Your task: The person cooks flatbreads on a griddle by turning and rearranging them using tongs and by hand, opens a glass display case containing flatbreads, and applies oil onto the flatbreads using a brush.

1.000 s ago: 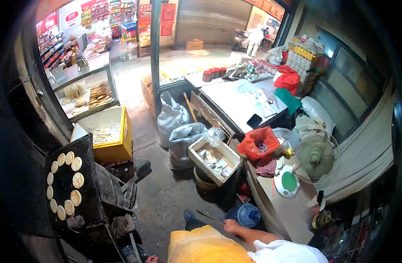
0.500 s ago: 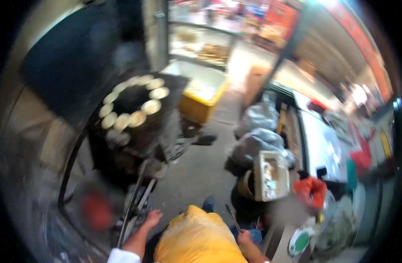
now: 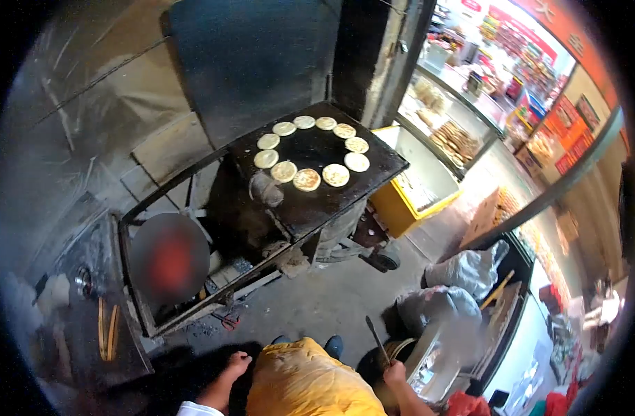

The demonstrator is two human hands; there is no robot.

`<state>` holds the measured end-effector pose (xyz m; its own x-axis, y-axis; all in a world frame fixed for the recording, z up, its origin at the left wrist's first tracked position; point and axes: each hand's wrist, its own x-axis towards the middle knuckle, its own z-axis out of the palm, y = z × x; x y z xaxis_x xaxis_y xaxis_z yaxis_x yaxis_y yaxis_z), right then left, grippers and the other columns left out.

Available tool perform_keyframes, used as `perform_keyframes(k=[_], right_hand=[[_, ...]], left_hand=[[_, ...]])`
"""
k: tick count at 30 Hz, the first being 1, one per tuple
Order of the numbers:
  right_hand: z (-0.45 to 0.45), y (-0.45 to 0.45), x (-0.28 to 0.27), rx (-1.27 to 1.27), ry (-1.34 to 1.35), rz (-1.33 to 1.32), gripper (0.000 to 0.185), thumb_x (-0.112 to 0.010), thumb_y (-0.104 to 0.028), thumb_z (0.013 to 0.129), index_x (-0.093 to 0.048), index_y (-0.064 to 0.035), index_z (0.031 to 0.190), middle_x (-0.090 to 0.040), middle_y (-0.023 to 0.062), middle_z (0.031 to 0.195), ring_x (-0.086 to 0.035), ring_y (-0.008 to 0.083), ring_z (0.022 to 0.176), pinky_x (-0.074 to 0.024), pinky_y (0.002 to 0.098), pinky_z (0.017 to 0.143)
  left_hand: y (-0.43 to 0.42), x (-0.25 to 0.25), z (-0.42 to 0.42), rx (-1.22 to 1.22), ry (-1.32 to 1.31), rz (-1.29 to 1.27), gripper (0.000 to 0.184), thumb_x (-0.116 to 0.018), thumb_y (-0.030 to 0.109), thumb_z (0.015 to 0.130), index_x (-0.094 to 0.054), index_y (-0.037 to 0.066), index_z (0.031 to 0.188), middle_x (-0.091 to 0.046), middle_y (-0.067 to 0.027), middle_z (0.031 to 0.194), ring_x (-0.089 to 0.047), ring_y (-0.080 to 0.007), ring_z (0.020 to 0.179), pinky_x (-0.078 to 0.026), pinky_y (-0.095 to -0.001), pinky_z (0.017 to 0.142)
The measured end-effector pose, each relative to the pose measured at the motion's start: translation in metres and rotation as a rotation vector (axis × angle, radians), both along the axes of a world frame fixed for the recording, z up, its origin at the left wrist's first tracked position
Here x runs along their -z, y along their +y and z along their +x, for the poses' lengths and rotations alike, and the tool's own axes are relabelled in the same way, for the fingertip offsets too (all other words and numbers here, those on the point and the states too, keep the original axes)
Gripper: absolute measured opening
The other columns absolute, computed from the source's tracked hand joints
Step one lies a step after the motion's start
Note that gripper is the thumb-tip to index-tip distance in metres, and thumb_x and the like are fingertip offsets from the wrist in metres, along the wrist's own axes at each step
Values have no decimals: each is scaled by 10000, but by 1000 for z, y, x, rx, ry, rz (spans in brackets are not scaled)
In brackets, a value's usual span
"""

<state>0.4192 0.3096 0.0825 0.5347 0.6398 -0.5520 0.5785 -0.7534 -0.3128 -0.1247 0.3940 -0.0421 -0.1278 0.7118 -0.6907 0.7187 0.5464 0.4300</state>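
Note:
My left hand [image 3: 238, 363] hangs at my left side, beside the yellow apron [image 3: 310, 381], with its fingers curled in and nothing visible in them. In my right hand [image 3: 395, 373] is a thin spatula [image 3: 376, 338], its dark, flattened tip pointing up and away from me. Ahead, a dark griddle [image 3: 310, 156] carries several round flatbreads arranged in a ring. Most are pale; a flatbread [image 3: 306, 180] at the near side has brown patches. A greyish cloth-like lump [image 3: 266, 189] lies at the griddle's near left edge. Neither hand touches the griddle.
A yellow-sided bin [image 3: 407, 208] stands right of the griddle. Grey plastic bags [image 3: 442, 305] and a pale box [image 3: 435, 367] are at my right. A metal frame [image 3: 224, 301] runs along the left, near a side table [image 3: 116, 340] with wooden sticks. Shop shelves [image 3: 452, 139] lie beyond.
My view has swung left, so the griddle now sits nearer the middle and the left side table shows. The spatula remains in my right hand; my left hand stays low.

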Motion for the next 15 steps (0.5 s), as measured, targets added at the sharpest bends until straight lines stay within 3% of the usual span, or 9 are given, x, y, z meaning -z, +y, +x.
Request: perform_keyframes(k=[1, 4, 9, 13, 15], right_hand=[[25, -4, 43, -44, -7, 96, 209, -617, -175, 861, -689, -37, 1000, -680, 242, 854, -668, 401, 815, -524, 435, 716], [39, 41, 0, -80, 57, 114, 216, -591, -89, 814, -681, -9, 993, -675, 257, 918, -663, 399, 853, -523, 423, 718], [74, 61, 28, -530, -6, -56, 118, -606, -124, 855, -682, -36, 875, -670, 216, 847, -647, 376, 803, -503, 424, 716], [106, 49, 100, -712, -48, -89, 172, -635, -212, 851, -690, -49, 840, -666, 166, 778, -645, 359, 758, -502, 415, 672], [113, 51, 116, -785, -130, -99, 220, -656, -271, 841, -696, -55, 831, -678, 148, 783, -657, 350, 742, -506, 417, 640]], left_hand=[[-14, 9, 6, -73, -28, 14, 419, -728, 334, 821, -684, 34, 1110, -700, -173, 1083, -659, -302, 1031, -511, -392, 911], [-25, -50, 65, -178, -79, 48, 408, -725, 327, 834, -681, 37, 1117, -708, -154, 1059, -675, -272, 973, -526, -382, 880], [-68, -29, 105, -246, -222, 259, 412, -720, 319, 869, -641, 54, 1174, -708, -121, 1000, -673, -221, 894, -535, -359, 818], [-83, -74, 122, -357, -174, 242, 448, -713, 331, 877, -623, 22, 1188, -702, -139, 997, -667, -240, 896, -530, -368, 821], [-105, -66, 114, -395, -135, 251, 450, -708, 336, 879, -622, 23, 1192, -701, -144, 1007, -667, -252, 911, -529, -377, 827]])
